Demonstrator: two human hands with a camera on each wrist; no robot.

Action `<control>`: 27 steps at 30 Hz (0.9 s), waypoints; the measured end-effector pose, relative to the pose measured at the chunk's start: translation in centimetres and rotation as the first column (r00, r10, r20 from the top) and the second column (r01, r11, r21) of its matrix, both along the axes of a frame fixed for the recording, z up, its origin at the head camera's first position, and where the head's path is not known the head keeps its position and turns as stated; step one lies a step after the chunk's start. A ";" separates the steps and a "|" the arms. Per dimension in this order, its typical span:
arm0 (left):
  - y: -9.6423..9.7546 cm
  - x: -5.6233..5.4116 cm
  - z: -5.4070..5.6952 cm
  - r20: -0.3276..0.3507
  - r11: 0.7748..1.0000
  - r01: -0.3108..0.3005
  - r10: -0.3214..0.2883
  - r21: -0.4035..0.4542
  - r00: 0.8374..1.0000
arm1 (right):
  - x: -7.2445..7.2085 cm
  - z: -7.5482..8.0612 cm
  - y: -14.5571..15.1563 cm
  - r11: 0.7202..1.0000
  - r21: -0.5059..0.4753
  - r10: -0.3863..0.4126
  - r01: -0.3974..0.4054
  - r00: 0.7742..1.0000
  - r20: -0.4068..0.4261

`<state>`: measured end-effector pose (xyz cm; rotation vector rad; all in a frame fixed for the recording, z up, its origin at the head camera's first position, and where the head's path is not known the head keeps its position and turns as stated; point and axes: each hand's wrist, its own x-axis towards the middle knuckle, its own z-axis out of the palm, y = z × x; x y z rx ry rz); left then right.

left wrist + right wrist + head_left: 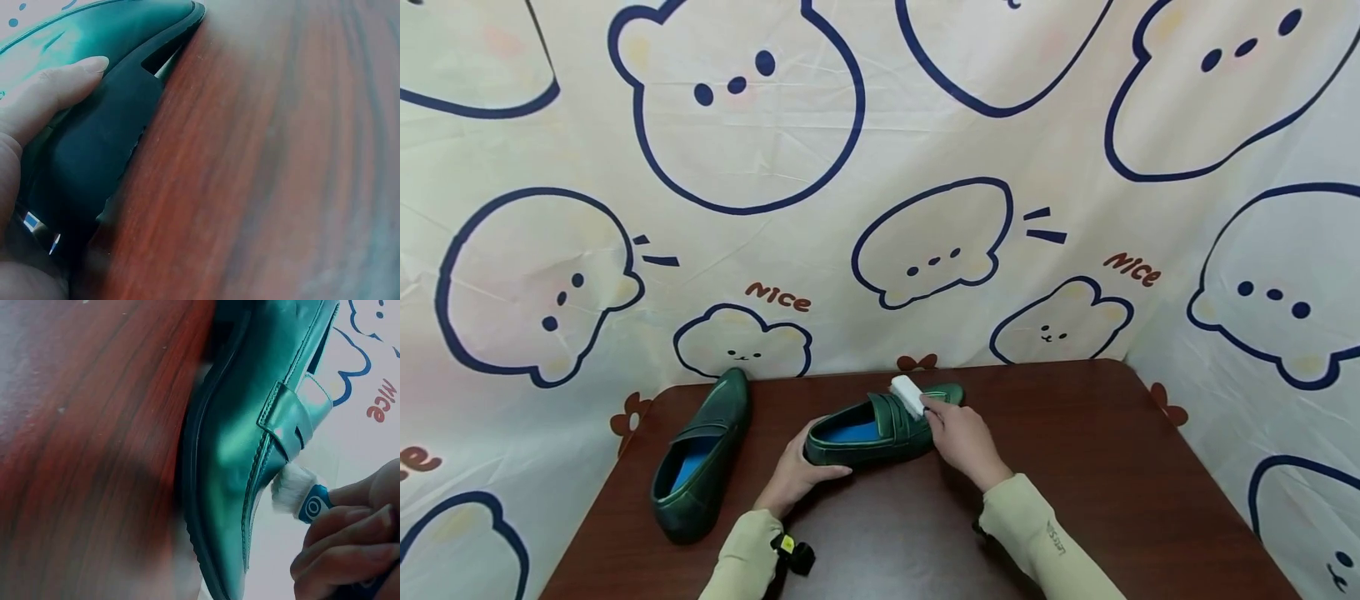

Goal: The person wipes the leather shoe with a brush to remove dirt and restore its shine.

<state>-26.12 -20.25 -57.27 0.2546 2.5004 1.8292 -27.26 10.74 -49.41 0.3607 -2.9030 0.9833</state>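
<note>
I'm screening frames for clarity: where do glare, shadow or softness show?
In the head view, a pale sheen on the table; in the left wrist view, whitish haze near the picture's top and blurred grain lower right; in the right wrist view, bright sheen on the green shoe and soft dark shadow beside it.

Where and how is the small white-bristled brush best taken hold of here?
The brush is probably best taken by its blue handle, from the person's right: the bristles face the upper of the held green loafer, while the handle juts away from it. Much of the handle is hidden in the right grip, so its full shape can't be judged.
</note>
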 end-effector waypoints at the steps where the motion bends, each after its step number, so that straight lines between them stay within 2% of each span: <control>1: 0.0 0.0 -0.1 0.000 1.000 0.001 -0.001 0.003 1.000 | 0.0 0.0 -0.1 1.000 -0.007 0.003 -0.003 1.000 0.005; 4: 0.0 0.0 -0.1 0.000 1.000 0.002 -0.002 0.007 1.000 | -0.2 0.0 -0.1 1.000 0.010 -0.003 0.003 1.000 0.001; 7: 0.0 0.1 0.1 -0.001 1.000 -0.011 0.011 0.010 1.000 | -0.6 -0.1 0.5 0.994 0.101 -0.040 0.043 0.999 -0.034; 9: 0.0 0.2 0.2 0.002 1.000 -0.013 0.013 0.011 1.000 | -0.7 -0.1 1.1 0.979 0.181 -0.087 0.099 0.994 -0.070; 13: 0.1 0.1 0.3 0.009 1.000 -0.008 0.007 0.005 1.000 | -1.0 -0.2 2.5 0.929 0.300 -0.176 0.218 0.971 -0.160; 16: 0.2 0.1 0.3 0.014 1.000 -0.007 0.007 -0.004 1.000 | -1.1 -0.3 3.1 0.903 0.334 -0.205 0.271 0.954 -0.220; 18: 0.1 0.1 0.2 0.016 1.000 -0.007 0.007 -0.004 1.000 | -1.2 -0.3 3.3 0.896 0.341 -0.209 0.285 0.947 -0.243; 23: 0.0 0.1 0.1 0.012 1.000 -0.009 0.009 0.000 1.000 | -1.1 -0.5 3.2 0.909 0.318 -0.189 0.268 0.947 -0.259; 27: -0.1 0.1 0.2 0.014 1.000 -0.002 0.002 -0.008 1.000 | -0.8 -0.6 3.0 0.937 0.248 -0.196 0.246 0.958 -0.211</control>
